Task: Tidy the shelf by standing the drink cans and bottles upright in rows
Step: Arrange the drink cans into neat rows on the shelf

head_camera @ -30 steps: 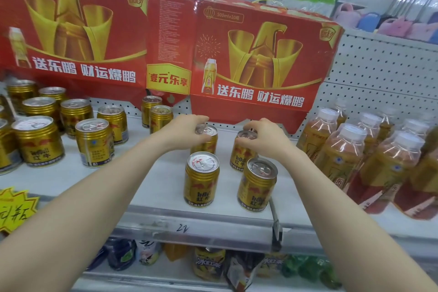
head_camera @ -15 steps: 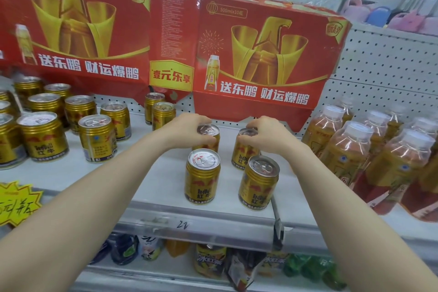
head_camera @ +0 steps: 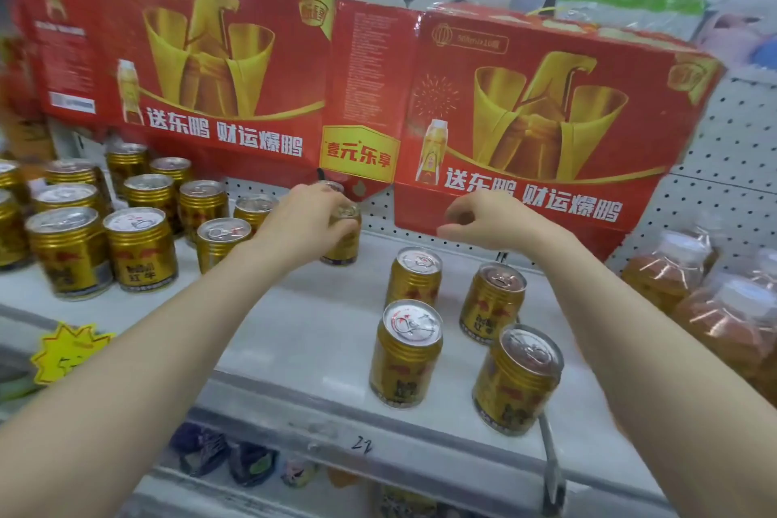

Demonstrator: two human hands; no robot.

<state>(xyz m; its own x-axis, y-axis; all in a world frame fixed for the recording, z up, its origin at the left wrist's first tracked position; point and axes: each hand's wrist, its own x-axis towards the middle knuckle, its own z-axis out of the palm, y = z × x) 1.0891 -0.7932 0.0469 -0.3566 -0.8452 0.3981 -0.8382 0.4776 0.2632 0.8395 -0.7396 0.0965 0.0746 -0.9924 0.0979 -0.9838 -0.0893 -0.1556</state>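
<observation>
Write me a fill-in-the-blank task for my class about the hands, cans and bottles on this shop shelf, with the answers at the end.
1. The left hand grips a gold metal drink can, while the right hand, fingers curled, holds ___.
2. Nearer the viewer than the right hand, ___ more gold cans stand upright in a two-by-two block.
3. The clear plastic bottles on the right have ___ caps.
Missing words: nothing; four; white.
</observation>
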